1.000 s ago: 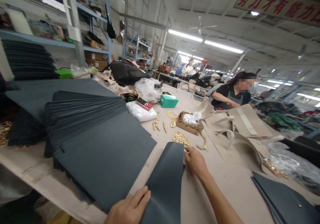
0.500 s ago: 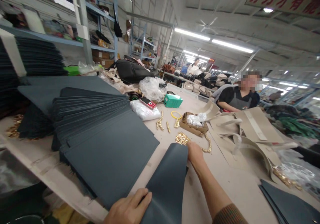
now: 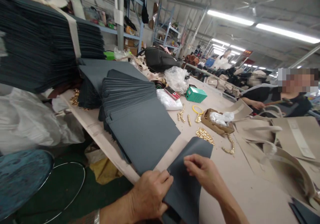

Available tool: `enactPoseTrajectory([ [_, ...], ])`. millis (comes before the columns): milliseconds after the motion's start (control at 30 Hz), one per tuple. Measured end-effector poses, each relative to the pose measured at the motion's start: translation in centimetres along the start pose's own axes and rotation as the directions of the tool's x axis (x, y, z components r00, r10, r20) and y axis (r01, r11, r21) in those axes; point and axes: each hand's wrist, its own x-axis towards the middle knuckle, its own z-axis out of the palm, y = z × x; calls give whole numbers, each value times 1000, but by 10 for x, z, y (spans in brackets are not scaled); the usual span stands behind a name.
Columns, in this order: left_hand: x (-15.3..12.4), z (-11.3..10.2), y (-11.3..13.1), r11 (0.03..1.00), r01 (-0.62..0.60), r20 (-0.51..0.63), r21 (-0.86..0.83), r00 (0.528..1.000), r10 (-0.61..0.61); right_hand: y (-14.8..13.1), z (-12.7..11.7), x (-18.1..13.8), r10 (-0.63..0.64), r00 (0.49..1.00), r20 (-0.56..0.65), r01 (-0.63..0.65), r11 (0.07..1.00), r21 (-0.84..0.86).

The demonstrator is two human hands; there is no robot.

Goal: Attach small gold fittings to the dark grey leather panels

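Note:
A dark grey sheet (image 3: 190,180) lies on the table (image 3: 240,184) right in front of me. My left hand (image 3: 150,197) is closed on its near left edge, fingers curled over it. My right hand (image 3: 203,174) rests on top of the sheet near its middle, fingers bent in a pinch on the surface. Just beyond the sheet lies a heap of gold metal fittings (image 3: 205,135). A fanned stack of the same dark grey sheets (image 3: 140,127) sits to the left on the table.
A tall pile of dark sheets (image 3: 42,43) fills the far left. A brown box (image 3: 217,122), green box (image 3: 196,94), plastic bags and beige bag panels (image 3: 287,137) cover the far side. A person (image 3: 275,98) works across the table. A round stool (image 3: 22,180) stands at lower left.
My view has swung left and down. My right hand came back from the sheet's far end to its middle. My left hand has curled tighter on the near edge.

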Motion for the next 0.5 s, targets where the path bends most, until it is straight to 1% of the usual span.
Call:
enactPoseTrajectory([
  [33, -1, 0, 0, 1000, -7, 2, 8, 1000, 7, -4, 17, -2, 1, 996, 88, 1, 1000, -23],
  [67, -1, -1, 0, 1000, -13, 1, 17, 1000, 13, -7, 30, -3, -5, 989, 149, 13, 999, -49],
  [133, -1, -2, 0, 999, -20, -12, 33, 1000, 21, -11, 45, -2, -26, 977, 211, 47, 994, -95],
  [200, -1, -3, 0, 999, -26, -24, 39, 999, 27, -13, 49, 0, -51, 972, 229, 86, 986, -143],
  [267, -2, -1, 0, 999, -33, -31, 27, 999, 34, -17, 47, 2, -63, 972, 228, 108, 975, -195],
  [333, -3, 2, 0, 999, -34, -53, 9, 998, 35, -22, 45, 3, -53, 972, 229, 108, 966, -235],
  [367, -3, 4, -1, 999, -33, -79, 8, 996, 34, -24, 45, 4, -38, 971, 235, 96, 966, -241],
  [433, -4, 11, -5, 998, -44, -172, 34, 984, 49, -27, 46, 6, -2, 970, 243, 64, 967, -245],
  [500, -2, 20, -14, 990, -103, -291, 93, 949, 126, -27, 48, 9, 34, 969, 243, 30, 966, -258],
])
